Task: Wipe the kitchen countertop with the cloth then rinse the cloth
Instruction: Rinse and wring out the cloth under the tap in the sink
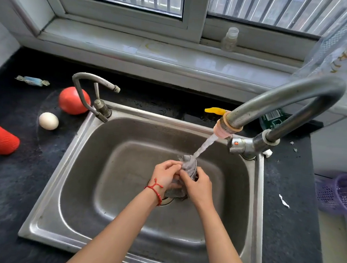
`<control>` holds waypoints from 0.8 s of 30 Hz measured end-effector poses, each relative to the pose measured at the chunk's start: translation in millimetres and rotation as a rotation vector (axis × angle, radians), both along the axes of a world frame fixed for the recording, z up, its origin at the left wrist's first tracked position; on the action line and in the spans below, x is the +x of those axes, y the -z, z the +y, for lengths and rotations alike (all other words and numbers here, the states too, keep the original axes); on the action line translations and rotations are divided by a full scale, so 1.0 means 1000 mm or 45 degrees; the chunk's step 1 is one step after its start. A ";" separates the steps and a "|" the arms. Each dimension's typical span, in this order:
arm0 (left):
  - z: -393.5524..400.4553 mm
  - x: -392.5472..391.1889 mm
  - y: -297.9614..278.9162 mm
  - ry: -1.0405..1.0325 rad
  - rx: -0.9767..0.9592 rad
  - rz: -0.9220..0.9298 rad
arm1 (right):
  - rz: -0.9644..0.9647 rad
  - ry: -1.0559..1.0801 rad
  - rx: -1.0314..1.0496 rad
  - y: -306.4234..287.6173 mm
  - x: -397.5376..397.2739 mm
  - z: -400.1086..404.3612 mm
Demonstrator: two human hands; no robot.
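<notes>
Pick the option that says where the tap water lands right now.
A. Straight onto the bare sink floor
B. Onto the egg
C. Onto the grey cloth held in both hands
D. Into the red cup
C: the stream from the large faucet falls onto the top of the grey cloth, which the left hand and right hand grip over the sink.

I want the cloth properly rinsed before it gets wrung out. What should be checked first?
1. Water runs from the large faucet: ok.
2. Stream lands on the cloth: ok.
3. Left hand and right hand each have a grip on the cloth: ok.
4. Cloth is over the sink, not the countertop: ok.
5. Cloth rinsed clean: cannot tell.
6. Drain clear: cannot tell, hands and cloth hide it.
</notes>
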State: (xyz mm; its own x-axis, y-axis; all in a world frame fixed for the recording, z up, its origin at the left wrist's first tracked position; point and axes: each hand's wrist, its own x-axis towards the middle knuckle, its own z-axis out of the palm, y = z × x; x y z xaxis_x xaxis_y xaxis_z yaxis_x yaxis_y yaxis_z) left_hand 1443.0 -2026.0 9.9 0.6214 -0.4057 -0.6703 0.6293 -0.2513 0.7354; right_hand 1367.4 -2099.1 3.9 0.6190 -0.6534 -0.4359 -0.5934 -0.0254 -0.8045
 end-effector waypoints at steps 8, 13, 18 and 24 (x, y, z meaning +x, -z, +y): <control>0.005 -0.004 0.004 -0.061 -0.004 0.028 | -0.140 0.083 0.221 -0.002 0.001 -0.008; 0.011 0.004 0.000 -0.019 -0.055 0.052 | -0.296 0.223 0.378 -0.002 0.000 -0.008; 0.012 0.010 0.000 -0.027 0.046 -0.197 | -0.161 0.304 0.252 0.012 0.002 -0.009; 0.009 0.020 -0.005 -0.124 -0.029 -0.072 | -0.198 0.319 0.294 0.014 -0.001 -0.017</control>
State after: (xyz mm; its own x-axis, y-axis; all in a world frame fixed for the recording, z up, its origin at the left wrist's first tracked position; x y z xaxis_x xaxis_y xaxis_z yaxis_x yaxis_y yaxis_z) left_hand 1463.3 -2017.3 15.2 0.6953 -0.3563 -0.6242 0.6072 -0.1734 0.7754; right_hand 1366.7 -2115.9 -10.3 0.5226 -0.6886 -0.5028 -0.4287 0.2975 -0.8531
